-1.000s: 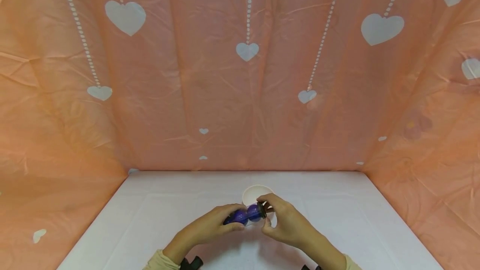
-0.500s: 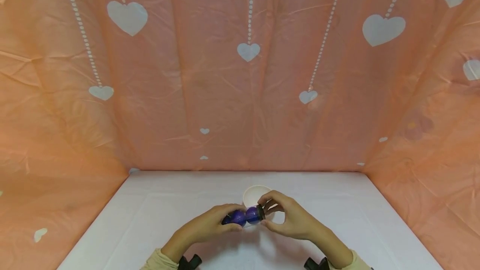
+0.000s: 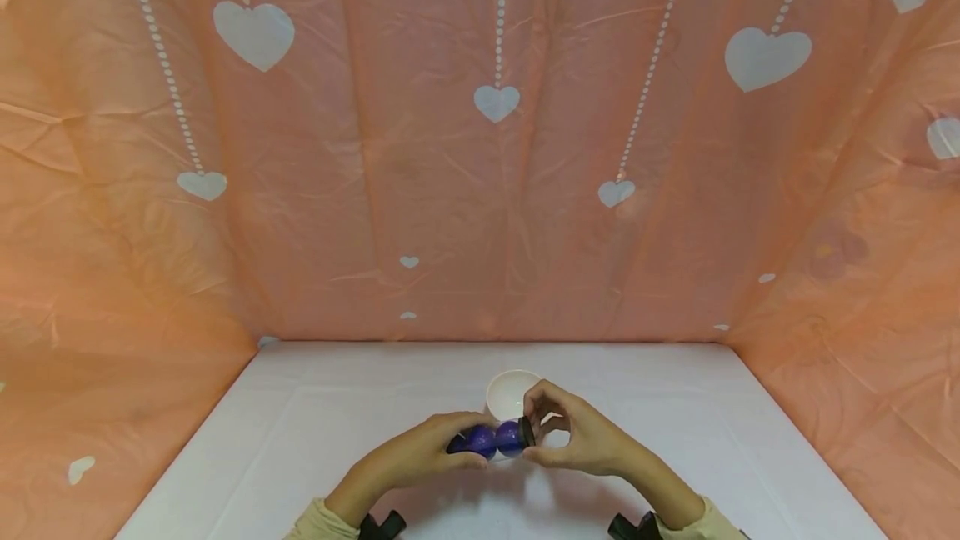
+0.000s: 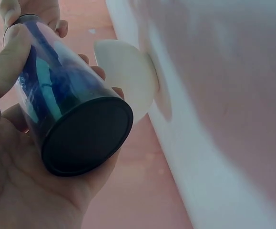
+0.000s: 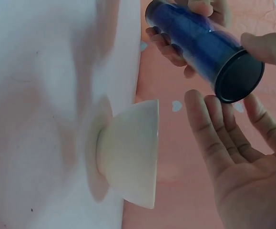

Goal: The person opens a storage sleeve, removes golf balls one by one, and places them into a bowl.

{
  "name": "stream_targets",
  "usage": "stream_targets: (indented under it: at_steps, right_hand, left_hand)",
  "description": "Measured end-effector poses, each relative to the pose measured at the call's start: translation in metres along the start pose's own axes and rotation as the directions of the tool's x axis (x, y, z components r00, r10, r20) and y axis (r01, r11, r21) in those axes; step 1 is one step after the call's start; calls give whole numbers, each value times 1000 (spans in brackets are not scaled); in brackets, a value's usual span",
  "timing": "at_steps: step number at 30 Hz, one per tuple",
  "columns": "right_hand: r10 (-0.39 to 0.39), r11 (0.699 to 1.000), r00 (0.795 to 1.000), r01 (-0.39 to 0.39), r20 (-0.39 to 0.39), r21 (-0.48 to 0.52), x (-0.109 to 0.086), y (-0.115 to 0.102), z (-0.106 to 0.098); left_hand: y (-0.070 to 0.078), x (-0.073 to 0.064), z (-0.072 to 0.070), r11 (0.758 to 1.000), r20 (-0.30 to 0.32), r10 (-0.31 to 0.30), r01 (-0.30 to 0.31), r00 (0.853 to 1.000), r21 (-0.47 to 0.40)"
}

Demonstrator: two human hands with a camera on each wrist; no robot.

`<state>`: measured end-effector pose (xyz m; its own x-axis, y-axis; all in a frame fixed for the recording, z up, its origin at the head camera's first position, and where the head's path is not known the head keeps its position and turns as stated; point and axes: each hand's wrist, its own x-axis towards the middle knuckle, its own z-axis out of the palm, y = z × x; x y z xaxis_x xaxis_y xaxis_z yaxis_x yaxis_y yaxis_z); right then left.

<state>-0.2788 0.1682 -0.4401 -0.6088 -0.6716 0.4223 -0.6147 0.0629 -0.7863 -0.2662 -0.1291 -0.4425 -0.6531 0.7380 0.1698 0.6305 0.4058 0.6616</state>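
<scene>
My left hand (image 3: 423,450) grips a clear cylindrical container (image 3: 509,437) held above the table, its axis running left to right. Purple-blue balls show through its wall, and dark caps close both ends. The left wrist view shows the thumb and fingers wrapped round the clear wall, near the black end cap (image 4: 87,137). At the other end, my right hand (image 3: 581,437) has thumb and index finger on opposite sides of the black cap (image 5: 241,75). Its remaining fingers are spread below the cap in the right wrist view, apart from it.
A white bowl (image 5: 130,152) stands upright on the white-covered table (image 3: 337,390), just behind the container. Orange sheeting with white hearts (image 3: 495,215) encloses the back and both sides. Dark wrist mounts (image 3: 633,527) show at the sleeves.
My right fingers have shifted round the cap, loosening from a tighter curl, and the wrist has moved slightly right. My left hand keeps its grip almost in place; the container has barely moved.
</scene>
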Motion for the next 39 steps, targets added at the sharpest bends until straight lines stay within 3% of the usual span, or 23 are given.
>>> stream_targets:
  at_steps: [8,18,26,32,39]
  right_hand:
    - [28,999,999,-29,29,21,1,2,-1]
    - [-35,999,998,34,52,26,1,4,-1]
    - [-33,999,997,31,68,33,0,4,-2]
    - [-72,997,996,72,46,3,0,5,-1]
    - [-73,997,997,71,-38,-43,1,4,-4]
  left_hand:
    - [3,2,3,1000,9,-17,17,1000,-8]
    - [3,1,5,1000,7,6,-6,1000,3]
    - [6,1,4,1000,23,-8,9,1000,-7]
    - [6,2,4,1000,9,-20,20,1000,-7]
    - [4,2,3,997,-57,-62,65,996,53]
